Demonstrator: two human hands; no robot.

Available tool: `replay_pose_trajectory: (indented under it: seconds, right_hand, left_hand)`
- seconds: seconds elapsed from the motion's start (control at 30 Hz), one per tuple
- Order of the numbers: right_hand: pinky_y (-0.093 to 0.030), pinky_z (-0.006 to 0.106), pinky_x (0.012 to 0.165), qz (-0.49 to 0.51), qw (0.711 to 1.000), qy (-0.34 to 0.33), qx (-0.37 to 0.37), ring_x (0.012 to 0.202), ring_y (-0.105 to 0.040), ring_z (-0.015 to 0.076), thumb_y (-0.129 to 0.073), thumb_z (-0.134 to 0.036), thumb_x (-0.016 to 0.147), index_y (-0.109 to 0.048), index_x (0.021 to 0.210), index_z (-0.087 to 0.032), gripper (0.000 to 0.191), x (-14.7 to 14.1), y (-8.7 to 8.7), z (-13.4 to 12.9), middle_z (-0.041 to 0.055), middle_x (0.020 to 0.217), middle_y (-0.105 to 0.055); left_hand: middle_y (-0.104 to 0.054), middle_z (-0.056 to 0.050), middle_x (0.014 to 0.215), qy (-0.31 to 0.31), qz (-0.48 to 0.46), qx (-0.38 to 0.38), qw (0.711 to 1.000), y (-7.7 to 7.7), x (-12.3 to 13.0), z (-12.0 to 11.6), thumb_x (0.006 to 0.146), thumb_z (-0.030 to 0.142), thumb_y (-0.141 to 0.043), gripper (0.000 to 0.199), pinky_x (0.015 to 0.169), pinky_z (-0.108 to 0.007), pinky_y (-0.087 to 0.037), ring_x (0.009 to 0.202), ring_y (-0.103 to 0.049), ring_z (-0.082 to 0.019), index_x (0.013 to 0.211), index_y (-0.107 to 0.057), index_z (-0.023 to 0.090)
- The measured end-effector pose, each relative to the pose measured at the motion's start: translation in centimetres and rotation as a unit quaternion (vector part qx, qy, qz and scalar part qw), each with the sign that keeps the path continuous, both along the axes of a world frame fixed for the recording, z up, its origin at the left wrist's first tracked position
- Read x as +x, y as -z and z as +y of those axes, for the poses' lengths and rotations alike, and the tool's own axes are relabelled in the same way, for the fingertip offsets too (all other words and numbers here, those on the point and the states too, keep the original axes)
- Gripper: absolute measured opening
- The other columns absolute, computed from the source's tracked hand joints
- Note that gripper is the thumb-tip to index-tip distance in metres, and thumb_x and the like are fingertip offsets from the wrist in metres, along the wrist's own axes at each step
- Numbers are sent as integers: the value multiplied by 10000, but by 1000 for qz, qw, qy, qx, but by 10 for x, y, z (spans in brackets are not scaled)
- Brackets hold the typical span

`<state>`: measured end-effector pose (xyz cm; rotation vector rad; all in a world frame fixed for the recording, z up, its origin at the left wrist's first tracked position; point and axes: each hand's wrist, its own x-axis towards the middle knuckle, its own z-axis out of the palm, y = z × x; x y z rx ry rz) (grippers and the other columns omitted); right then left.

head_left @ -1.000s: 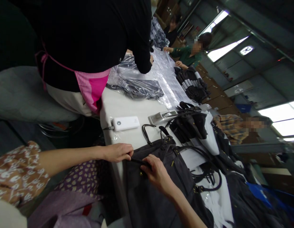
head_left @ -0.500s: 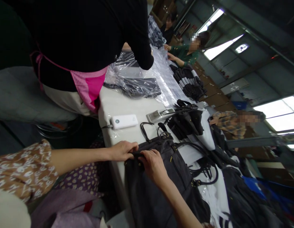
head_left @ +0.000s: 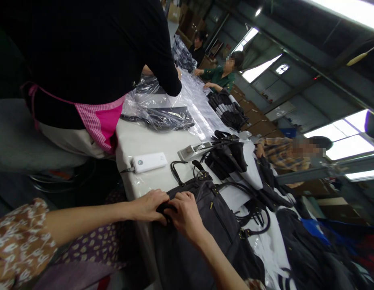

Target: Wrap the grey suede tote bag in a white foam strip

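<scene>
A dark grey handbag (head_left: pixel 187 245) with a brass-coloured zip lies at the table's near edge, one end hanging toward my lap. My left hand (head_left: pixel 153 204) pinches the bag's upper corner from the left, thumb below and fingers on top. Close beside it, my right hand (head_left: pixel 185 213) grips the same edge with curled fingers. The part between my fingertips is mostly hidden. A looped handle (head_left: pixel 259 225) of the bag rests to the right, and a thin dark strap (head_left: pixel 176 173) curls up beyond my hands.
On the white table (head_left: pixel 144 141) lie a white power bank (head_left: pixel 149 162) with a cable, a power strip (head_left: pixel 194 151) and plastic-wrapped bags (head_left: pixel 165 119). More dark bags (head_left: pixel 226 161) are stacked to the right. A person in a pink apron (head_left: pixel 102 121) sits left; other people work across the table.
The view has swung a little, so the scene sits further left and lower. My hands stay on the bag's edge and have moved closer together, the fingers more curled around it.
</scene>
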<state>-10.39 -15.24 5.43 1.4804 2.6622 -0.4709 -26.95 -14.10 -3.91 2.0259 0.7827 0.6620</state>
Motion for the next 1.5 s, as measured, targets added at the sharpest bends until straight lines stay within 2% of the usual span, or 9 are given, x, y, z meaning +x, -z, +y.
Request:
replay_pose_trajectory:
  seconds: [0.13,0.27,0.43,0.7,0.9,1.0,1.17,1.33,1.5]
  right_hand:
    - [-291,401,985,25,998,-52,-26,899,-569,179,-604,-350,863,-659,923,-221,153,19,-4,3,25,869,-640]
    - [-212,491,1070,-5,997,-32,-69,1223,-456,272,-762,-477,671,-482,1301,-248,726,61,-30,32,102,1295,-536]
    - [-98,556,1092,-158,985,-69,-25,1388,-208,276,-629,-112,709,-443,1347,-298,689,89,-42,77,73,1481,-330]
    - [-345,437,986,-210,954,-158,-145,929,-639,237,-586,-87,667,-715,884,-237,293,57,0,113,42,853,-712]
    - [-454,275,646,-203,955,-108,-186,682,-641,205,-600,-37,576,-743,799,-198,309,49,25,134,40,701,-697]
    - [-417,225,601,-168,964,-85,-188,633,-617,162,-559,-48,602,-739,848,-179,332,57,29,135,-2,664,-675]
    - [-440,226,755,-77,978,-67,-180,839,-626,167,-579,-111,652,-721,935,-202,329,92,20,144,5,881,-702]
    - [-437,252,790,-38,960,-38,-273,857,-626,177,-620,-369,775,-717,980,-209,277,108,16,157,10,894,-702]
    - [-315,422,973,-122,971,-71,-192,817,-614,198,-594,-515,812,-713,905,-221,331,102,38,154,4,752,-674]
  left_hand:
    - [-603,-8,840,12,17,42,999,7,10,3,777,346,-651,185,736,-290,-368,813,-534,-181,858,-573,199]
    - [-607,-13,801,38,13,61,997,2,4,6,831,424,-593,222,729,-287,-359,809,-538,-179,797,-568,206]
    - [-612,-22,793,66,-16,52,996,-10,-5,6,918,400,-449,243,771,-285,-374,825,-559,-172,817,-566,213]
    - [-608,-32,1033,69,-100,-54,991,-24,-10,6,873,271,-463,119,845,-269,-412,954,-553,-173,909,-559,211]
    - [-658,-27,923,28,37,-178,983,-41,6,11,662,588,-660,566,617,-258,-434,778,-612,-207,1083,-541,229]
    - [-667,-16,765,8,63,-182,981,-38,21,12,728,506,-585,336,554,-244,-411,675,-618,-191,886,-620,212]
    - [-682,-1,808,-45,27,-224,973,-25,25,9,735,347,-542,198,624,-253,-454,737,-635,-189,861,-629,221]
    - [-658,-60,1055,-114,7,-203,972,-36,28,4,657,383,-656,596,766,-327,-478,912,-622,-243,1211,-472,258]
    - [-684,-32,850,-49,47,-197,978,-38,34,12,761,385,-523,220,707,-303,-457,805,-636,-225,864,-623,218]
